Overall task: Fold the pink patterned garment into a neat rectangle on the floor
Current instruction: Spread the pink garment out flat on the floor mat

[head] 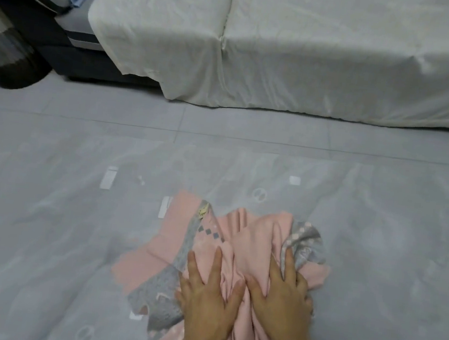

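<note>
Garment (254, 243) bunched, creases near-far; L hand (208, 305) spread flat, R hand (284, 299) gripping it.

No words, numbers or brand marks can be read anywhere. A small pale tag (203, 211) on the pink patterned garment (254, 246) is too blurred to make out, and the white patches (109, 177) on the grey floor covering (45, 205) show no legible print.

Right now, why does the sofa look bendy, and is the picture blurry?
Head view: the wide lens bows the covered sofa and floor tile lines; light is soft and even, no hard shadows; the pink patterned garment looks slightly fuzzy.
</note>
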`<state>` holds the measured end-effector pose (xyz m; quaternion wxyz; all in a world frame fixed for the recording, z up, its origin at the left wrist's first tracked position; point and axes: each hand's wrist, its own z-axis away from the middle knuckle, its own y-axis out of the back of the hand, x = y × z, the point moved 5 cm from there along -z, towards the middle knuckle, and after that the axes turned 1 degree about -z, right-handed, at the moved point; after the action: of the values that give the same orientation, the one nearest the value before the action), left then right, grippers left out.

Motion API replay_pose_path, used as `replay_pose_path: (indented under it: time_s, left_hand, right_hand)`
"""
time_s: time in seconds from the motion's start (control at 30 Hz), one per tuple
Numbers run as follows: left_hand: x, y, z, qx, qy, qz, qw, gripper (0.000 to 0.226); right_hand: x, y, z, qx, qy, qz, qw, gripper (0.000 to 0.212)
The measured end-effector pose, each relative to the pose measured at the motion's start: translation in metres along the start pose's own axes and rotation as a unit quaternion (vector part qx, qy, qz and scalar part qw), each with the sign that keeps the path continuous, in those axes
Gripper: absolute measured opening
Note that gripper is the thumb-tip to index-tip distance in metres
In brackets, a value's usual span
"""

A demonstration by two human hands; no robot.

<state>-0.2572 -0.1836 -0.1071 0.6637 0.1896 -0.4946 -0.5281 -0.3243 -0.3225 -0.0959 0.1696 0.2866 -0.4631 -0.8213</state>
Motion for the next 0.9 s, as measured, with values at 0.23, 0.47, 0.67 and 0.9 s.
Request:
replay_pose_path:
  time_s: [0.23,0.47,0.67,0.9]
  left_hand:
    - [0.063,-0.071,0.068,-0.026,0.040,0.006,0.999,0.098]
    - [0.107,-0.107,0.084,-0.034,0.024,-0.003,0.999,0.096]
    - [0.130,-0.121,0.081,-0.026,0.014,0.006,1.000,0.086]
    - [0.140,-0.126,0.075,-0.020,0.025,0.015,0.999,0.077]
  right_hand:
    - [0.102,0.035,0.020,-0.006,-0.017,0.009,1.000,0.078]
    - [0.160,0.052,0.012,0.001,-0.032,0.000,0.999,0.071]
    - [0.178,0.065,-0.002,0.009,-0.032,-0.008,0.999,0.070]
    - [0.180,0.070,-0.015,0.019,-0.024,0.001,1.000,0.070]
